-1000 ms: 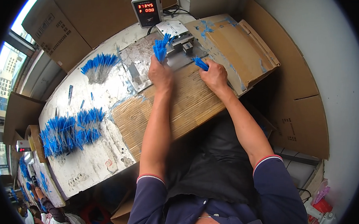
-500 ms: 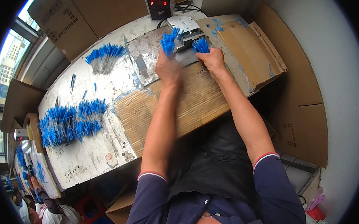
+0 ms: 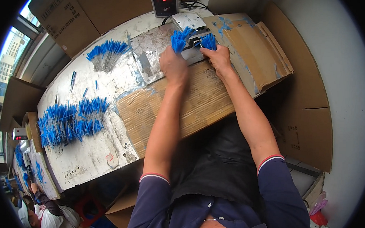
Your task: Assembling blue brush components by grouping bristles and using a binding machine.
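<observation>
My left hand (image 3: 173,67) is closed around a bundle of thin blue-tipped wires (image 3: 178,43), their blue ends fanning out above the fist; the hand is slightly smeared by motion. Just to its right, my right hand (image 3: 220,58) grips a second bundle of blue-tipped wires (image 3: 208,41), with the thumb pressed along its side. Both bundles point toward a small metal fixture (image 3: 200,35) on the bench. My fingers hide the lower ends of the wires.
Behind the fixture stands a box with a red digital display (image 3: 164,3). Loose blue-tipped wires lie in a far pile (image 3: 107,54) and a near-left pile (image 3: 70,122). A screwdriver (image 3: 72,82) lies between them. Taped cardboard (image 3: 245,51) covers the right side. Another person (image 3: 59,217) works at lower left.
Both hands have shifted a little to the right in the picture, each still gripping its bundle. The bundles now sit closer to the fixture's dark parts.
</observation>
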A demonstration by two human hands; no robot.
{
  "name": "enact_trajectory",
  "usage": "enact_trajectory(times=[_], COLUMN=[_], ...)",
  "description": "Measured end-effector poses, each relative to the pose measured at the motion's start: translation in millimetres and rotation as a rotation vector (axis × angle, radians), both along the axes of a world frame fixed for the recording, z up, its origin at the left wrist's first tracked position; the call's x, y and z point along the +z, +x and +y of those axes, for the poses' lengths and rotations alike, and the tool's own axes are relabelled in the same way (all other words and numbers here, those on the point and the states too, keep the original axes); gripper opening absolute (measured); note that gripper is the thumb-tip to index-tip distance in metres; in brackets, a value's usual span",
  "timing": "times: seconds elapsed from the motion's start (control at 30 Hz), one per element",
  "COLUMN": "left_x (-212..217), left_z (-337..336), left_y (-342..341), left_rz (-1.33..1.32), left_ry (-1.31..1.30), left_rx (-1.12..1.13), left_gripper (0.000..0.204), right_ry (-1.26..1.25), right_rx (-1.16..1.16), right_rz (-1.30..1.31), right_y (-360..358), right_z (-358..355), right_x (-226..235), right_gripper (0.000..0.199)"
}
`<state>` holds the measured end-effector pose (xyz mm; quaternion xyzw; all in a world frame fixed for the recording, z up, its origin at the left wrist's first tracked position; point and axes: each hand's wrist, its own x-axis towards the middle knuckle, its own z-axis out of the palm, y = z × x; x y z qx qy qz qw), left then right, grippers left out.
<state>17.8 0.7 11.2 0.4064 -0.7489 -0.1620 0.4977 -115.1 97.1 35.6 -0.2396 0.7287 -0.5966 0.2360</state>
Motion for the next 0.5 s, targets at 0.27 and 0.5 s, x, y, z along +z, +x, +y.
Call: enact_trajectory(times=[0.27,0.5], left_x=[2,5], left_z=[4,6], left_y=[0,-2], left_rz=[-0.091,-0.101], left_ry=[0.119,0.131], left_rx=[-0.143,-0.147], left_gripper=[0.015,0.015], right_ry=[-0.257,-0.29], right_rx=[0.011,-0.092], right_rz=[-0.322,-0.288], right_y=[7,10], right_z=[19,19], right_x=[5,3], right_gripper=[0.014,0.016])
